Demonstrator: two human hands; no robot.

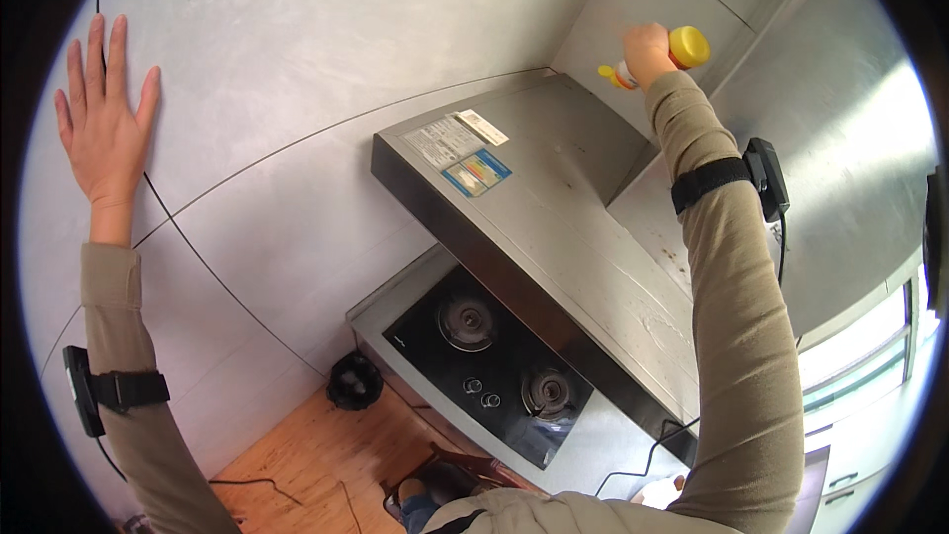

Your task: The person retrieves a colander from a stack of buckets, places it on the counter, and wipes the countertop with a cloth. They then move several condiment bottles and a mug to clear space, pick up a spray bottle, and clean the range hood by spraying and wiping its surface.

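My left hand (108, 122) rests flat against the pale wall (245, 89) at the left, fingers spread, with nothing in it. At the upper right my right hand (646, 50) is closed around a plastic squeeze bottle (689, 48). A yellow base or cap shows on one side of the fist and a small yellow flip cap at the other, lower end; the middle is hidden by my fingers. The bottle is over the rear part of a stainless-steel range hood (549, 185), near its duct cover (600, 126). Several stickers lie on the hood's top.
Below the hood is a black glass gas hob (504, 356) with two burners, set in a counter (371, 319). A black bag-lined bin (354, 381) stands by the wall on the wooden floor (311, 452). A dark cable (652, 452) crosses the counter; windows are at right.
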